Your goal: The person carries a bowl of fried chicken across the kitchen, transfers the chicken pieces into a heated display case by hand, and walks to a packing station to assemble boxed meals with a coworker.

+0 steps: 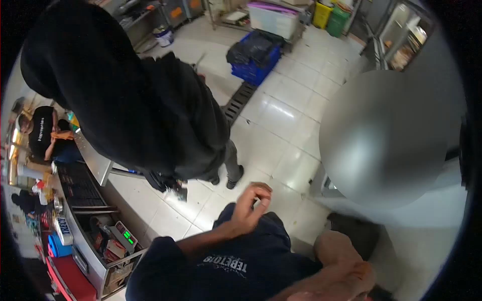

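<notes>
My left hand (252, 206) is raised in front of my dark printed shirt (226, 266). Its fingers curl toward the thumb, leaving a small gap in which no object shows. Tiled floor lies behind it. At the lower right, my right hand (339, 248) and forearm appear bent and unclear, and the fingers cannot be made out. A dark object (354, 233) stands just beyond it. Close ahead on the left is a person in a black hooded top (150, 110).
A metal-edged counter (103, 173) runs along the left, with a green-lit digital display (126, 235) below. Another person (42, 130) is behind it. A blue crate (256, 62) stands near a floor drain grate (238, 103). A blurred grey patch covers the right.
</notes>
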Motion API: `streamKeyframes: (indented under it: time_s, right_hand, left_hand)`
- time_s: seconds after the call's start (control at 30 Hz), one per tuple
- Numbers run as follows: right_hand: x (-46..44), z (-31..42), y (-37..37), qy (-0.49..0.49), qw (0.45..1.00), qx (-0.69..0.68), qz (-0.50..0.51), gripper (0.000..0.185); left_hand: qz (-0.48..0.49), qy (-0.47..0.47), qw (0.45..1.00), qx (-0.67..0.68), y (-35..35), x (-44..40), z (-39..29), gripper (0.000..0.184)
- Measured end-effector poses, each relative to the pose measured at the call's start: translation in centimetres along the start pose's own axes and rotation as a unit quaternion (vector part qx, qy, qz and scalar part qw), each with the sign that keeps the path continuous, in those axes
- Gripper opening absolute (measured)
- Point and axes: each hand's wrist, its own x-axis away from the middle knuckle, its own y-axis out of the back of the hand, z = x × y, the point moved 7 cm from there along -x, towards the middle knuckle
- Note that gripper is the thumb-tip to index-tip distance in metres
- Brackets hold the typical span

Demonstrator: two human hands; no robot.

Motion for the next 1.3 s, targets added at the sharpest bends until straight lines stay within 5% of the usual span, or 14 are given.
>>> streamKeyframes:
  time_s: [0.03, 0.07, 0.1, 0.13, 0.17, 0.23, 0.43, 0.47, 0.9, 1.07, 1.17, 1.2, 1.23, 1.3]
  right_hand:
    - [0.3, 1.2, 2.8, -0.115, 0.985, -0.059, -0.111, 0.053]
    - [0.1, 0.4, 5.0, -0.141, 0.872, -0.369, -0.289, 0.055]
    - [-2.7, 1.0, 8.4, -0.137, 0.871, -0.374, -0.287, 0.055]
    - [-7.4, 4.7, 10.5, 0.007, 0.995, -0.100, -0.022, 0.056]
    - [-8.4, 6.2, 9.9, 0.152, 0.938, 0.200, 0.238, 0.058]
    - [-9.9, 8.0, 14.2, 0.131, 0.963, -0.004, 0.234, 0.072]
    - [-16.9, 18.3, 25.4, -0.240, 0.954, 0.157, 0.087, 0.084]
    - [-18.0, 18.9, 29.8, -0.043, 0.994, 0.012, 0.097, 0.083]
    - [-37.3, 17.5, 67.3, -0.237, 0.965, 0.067, 0.094, 0.051]
    - [-40.7, 4.7, 96.0, -0.384, 0.820, 0.423, -0.032, 0.056]
    - [-36.8, 3.9, 111.9, -0.307, 0.606, 0.731, 0.064, 0.042]
    - [-32.9, 1.4, 120.2, -0.321, 0.453, 0.819, 0.145, 0.033]
    - [-30.7, 3.9, 123.8, -0.290, 0.600, 0.745, 0.022, 0.038]
    - [-26.1, 6.0, 130.9, -0.307, 0.523, 0.787, -0.117, 0.052]
  left_hand:
    - [0.002, 0.014, 1.000, -0.011, -1.1, -2.0, 1.6, 0.013]
    - [0.001, 0.045, 0.999, -0.002, -1.2, -3.1, 2.5, 0.015]
    - [0.003, 0.080, 0.997, 0.011, -1.7, -4.8, 3.7, 0.017]
    - [0.011, 0.083, 0.996, 0.003, -2.3, -6.6, 4.8, 0.017]
    - [-0.028, 0.101, 0.995, -0.010, -1.8, -8.4, 6.6, 0.017]
    - [-0.072, 0.125, 0.989, -0.023, -2.2, -12.5, 9.7, 0.020]
    - [-0.097, 0.234, 0.967, -0.023, -4.6, -28.3, 25.0, 0.031]
    - [-0.094, 0.274, 0.956, -0.036, -6.4, -32.0, 24.2, 0.031]
    - [-0.103, 0.455, 0.884, -0.026, -5.0, -55.6, 29.9, 0.031]
    - [-0.169, 0.355, 0.918, -0.052, -1.9, -66.8, 38.0, 0.036]
    - [-0.193, 0.344, 0.914, -0.091, 0.9, -72.5, 36.8, 0.040]
    - [-0.204, 0.344, 0.913, -0.080, 2.1, -74.4, 36.1, 0.039]
    - [-0.211, 0.346, 0.911, -0.071, 3.4, -75.9, 35.7, 0.039]
    - [-0.228, 0.341, 0.906, -0.107, 6.6, -78.9, 36.3, 0.038]
